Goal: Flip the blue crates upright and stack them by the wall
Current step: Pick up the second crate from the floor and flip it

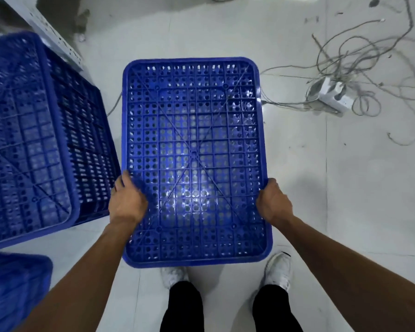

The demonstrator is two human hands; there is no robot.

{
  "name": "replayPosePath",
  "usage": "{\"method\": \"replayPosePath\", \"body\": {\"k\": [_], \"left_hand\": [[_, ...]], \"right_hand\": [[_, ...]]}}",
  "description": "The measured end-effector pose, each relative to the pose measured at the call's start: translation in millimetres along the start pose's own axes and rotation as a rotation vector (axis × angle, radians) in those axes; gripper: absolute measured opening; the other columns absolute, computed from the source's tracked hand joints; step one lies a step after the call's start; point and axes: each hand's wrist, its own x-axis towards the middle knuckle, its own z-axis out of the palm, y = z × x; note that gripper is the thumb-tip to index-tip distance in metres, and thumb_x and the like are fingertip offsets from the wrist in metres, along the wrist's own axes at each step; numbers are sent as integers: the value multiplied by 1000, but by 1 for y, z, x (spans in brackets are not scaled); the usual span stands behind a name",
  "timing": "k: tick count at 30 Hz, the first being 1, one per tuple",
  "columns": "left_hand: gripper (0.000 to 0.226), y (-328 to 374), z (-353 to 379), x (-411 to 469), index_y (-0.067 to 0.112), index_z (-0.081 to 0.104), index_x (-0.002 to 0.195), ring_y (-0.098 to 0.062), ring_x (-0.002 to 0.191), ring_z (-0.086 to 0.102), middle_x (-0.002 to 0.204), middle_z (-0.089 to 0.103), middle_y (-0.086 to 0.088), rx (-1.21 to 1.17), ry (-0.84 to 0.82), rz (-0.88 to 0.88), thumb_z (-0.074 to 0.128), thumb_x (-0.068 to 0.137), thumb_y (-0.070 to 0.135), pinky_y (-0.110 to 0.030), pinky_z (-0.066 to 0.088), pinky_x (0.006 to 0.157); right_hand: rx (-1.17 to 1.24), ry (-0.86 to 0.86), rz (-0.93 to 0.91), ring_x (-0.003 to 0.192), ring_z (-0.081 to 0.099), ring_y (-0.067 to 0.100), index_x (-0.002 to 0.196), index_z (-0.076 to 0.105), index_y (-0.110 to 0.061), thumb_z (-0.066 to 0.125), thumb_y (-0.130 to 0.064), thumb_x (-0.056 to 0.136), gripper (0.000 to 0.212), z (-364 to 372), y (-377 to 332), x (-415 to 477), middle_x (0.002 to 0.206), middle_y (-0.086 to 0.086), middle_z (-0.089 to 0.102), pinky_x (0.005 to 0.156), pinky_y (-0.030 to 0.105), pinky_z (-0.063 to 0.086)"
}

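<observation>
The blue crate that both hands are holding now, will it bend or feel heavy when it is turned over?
The crate probably stays stiff: its base shows ribs and diagonal braces. It is likely light for its size, being perforated all over. The left hand and right hand grip opposite edges, so it should not tip.

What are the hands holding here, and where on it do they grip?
Both hands hold one upside-down blue crate by its long side edges, toward the end nearest the person: left hand on the left edge, right hand on the right edge.
</observation>
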Motion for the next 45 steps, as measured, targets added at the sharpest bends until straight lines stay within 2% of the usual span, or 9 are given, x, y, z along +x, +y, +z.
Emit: {"method": "replayPosePath", "body": {"k": [3,7,11,24,28,31,36,41,45], "left_hand": [[74,3,-9,15,3,12,151,-46,117,51,144,37,-26,-9,-89,-128,57,94,15,-50,47,85],[63,8,-27,36,8,28,144,-40,88,62,104,60,-23,-21,-142,-209,60,91,17,-44,53,71],[63,18,-26,29,12,27,146,-36,81,59,102,58,-18,-7,-165,-196,57,91,14,-41,51,64],[58,77,2,-5,13,31,145,-36,103,59,120,59,-18,-4,-218,79,52,91,11,-44,51,88],[75,82,6,-24,1,12,151,-34,134,38,150,30,-21,276,-123,255,54,89,3,-40,39,109],[83,89,12,-39,6,3,155,-30,148,15,161,4,-18,294,-70,357,55,90,8,-37,27,118],[52,109,13,-58,13,37,146,-24,144,26,158,26,-7,119,-99,417,50,96,19,-33,32,112],[50,139,11,-88,21,37,148,-26,140,36,158,27,-4,56,-262,470,47,99,26,-36,32,114],[36,172,7,-117,21,50,134,-21,125,49,142,44,-2,-90,-291,479,48,99,27,-39,42,107]], "right_hand": [[-21,-36,-48,92,62,36,122,39,-11,50,-25,94,33,-4,1,2,116,12,56,74,39,44],[-30,-89,-23,93,63,38,118,37,-9,50,-23,92,32,-14,2,9,115,13,57,76,40,47],[-86,-138,-11,94,63,38,116,35,-5,52,-22,94,32,-29,9,12,114,16,58,78,43,49],[-21,-130,101,102,59,42,121,35,3,52,-13,94,35,-66,83,3,120,23,54,87,46,49],[45,-97,122,102,58,41,123,37,2,52,-9,92,36,-67,87,1,119,22,55,90,48,48],[42,-73,113,102,59,42,126,36,3,52,-11,94,39,-64,88,-1,120,22,53,90,49,49],[70,-46,77,98,59,41,121,39,1,51,-13,94,33,-69,95,-6,116,21,55,85,46,50],[84,-22,65,91,60,36,116,41,-4,51,-16,93,28,-87,101,-20,112,16,58,79,42,50],[95,28,43,83,59,29,109,41,-11,50,-22,94,21,-98,105,-37,108,11,60,74,39,47]]}}
